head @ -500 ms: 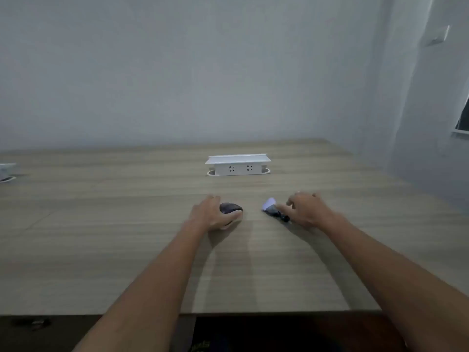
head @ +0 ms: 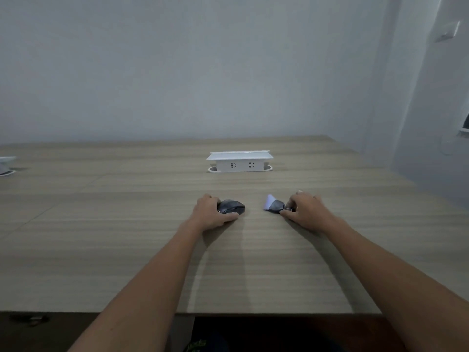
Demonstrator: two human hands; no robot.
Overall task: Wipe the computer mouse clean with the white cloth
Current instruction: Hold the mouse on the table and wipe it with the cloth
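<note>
Near edge of wooden table (head: 253, 275) across lower frame; both bare forearms reaching up from the bottom corners toward centre.

Left hand (head: 209, 212) just left of centre, fingers curled round the computer mouse (head: 231, 206), thumb along the near side, remaining fingers wrapping the far side. Mouse resting on the tabletop, dark, rounded, hard shell. Likely light and stiff, smooth enough to slip under rubbing; best steadied by the flanks as held here, leaving top and buttons free for wiping.

Right hand (head: 305, 210) right of centre, thumb and forefinger pinching one end of a small dark bundle with a pale tip, taken to be the white cloth (head: 269, 200) with its pale part toward the mouse. Too small to tell folded or bunched. Soft, limp, probably weightless in hand; needs gathering into a pad before use. Cloth and mouse well apart, no contact yet.

Farther back, centre frame: white power socket box (head: 239, 162) standing on the table. Plain wall behind.
</note>
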